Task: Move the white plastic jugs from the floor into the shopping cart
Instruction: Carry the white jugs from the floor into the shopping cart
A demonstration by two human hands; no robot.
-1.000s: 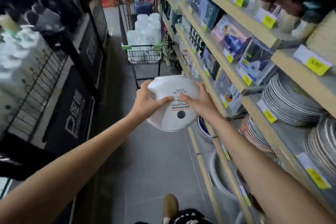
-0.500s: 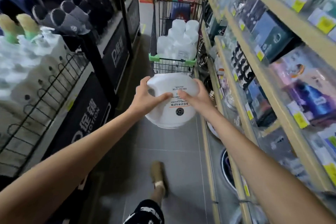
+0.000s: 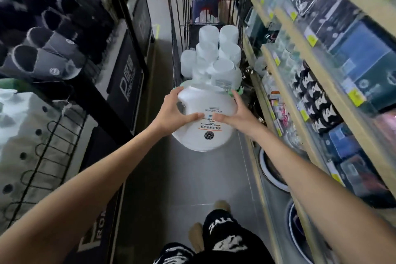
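I hold a white plastic jug (image 3: 203, 133) in front of me with both hands, its labelled side facing me. My left hand (image 3: 173, 110) grips its left side near the handle, and my right hand (image 3: 237, 113) grips its right side. The jug's far end reaches the near, green-trimmed edge of the black wire shopping cart (image 3: 177, 49). Several more white jugs (image 3: 216, 58) lie piled inside the cart.
The aisle is narrow. Shelves of boxed goods and stacked plates (image 3: 321, 70) run along the right. A black rack with slippers (image 3: 42, 49) and promotion signs stands on the left. Grey floor (image 3: 203, 182) lies between me and the cart.
I have walked toward the cart with the jug. The cart is much closer now, and the jug has reached its near edge.
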